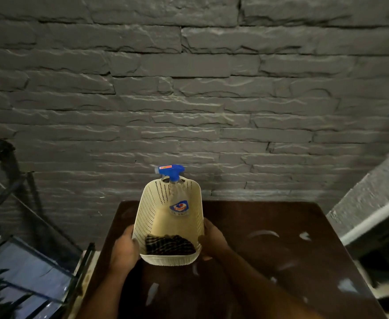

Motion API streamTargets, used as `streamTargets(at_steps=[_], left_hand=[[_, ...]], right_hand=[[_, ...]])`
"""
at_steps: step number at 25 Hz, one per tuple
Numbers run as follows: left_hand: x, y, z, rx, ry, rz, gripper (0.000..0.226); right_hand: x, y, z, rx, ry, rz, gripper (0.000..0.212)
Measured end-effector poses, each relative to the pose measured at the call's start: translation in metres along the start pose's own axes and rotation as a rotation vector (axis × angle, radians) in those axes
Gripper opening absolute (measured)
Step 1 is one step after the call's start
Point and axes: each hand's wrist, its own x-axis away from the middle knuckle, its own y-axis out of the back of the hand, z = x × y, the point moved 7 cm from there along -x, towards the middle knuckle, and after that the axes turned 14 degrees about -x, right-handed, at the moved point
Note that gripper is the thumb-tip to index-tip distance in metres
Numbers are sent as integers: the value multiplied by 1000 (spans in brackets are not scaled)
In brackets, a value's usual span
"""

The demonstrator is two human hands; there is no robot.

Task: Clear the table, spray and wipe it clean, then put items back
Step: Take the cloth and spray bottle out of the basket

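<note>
A cream perforated plastic basket is held above the dark brown table. My left hand grips its left side and my right hand grips its right side, near the basket's close end. Inside, a clear spray bottle with a blue trigger head leans against the far wall, its head sticking out over the rim. A dark checked cloth lies bunched at the near end of the basket.
A grey stone-brick wall rises just behind the table. A glass tank on a black metal frame stands at the left. A grey ledge juts in at the right. The glossy tabletop shows light reflections.
</note>
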Motion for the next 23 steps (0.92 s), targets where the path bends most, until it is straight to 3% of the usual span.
streamTargets(at_steps=[13,23], left_hand=[[96,-96,-169,85,-206,170,48],[194,-174,-277,49,-286,197,43]], right_hand=[[86,208,-74,-2,1,-192,47],[164,345,-138,0,-22,-291,39]])
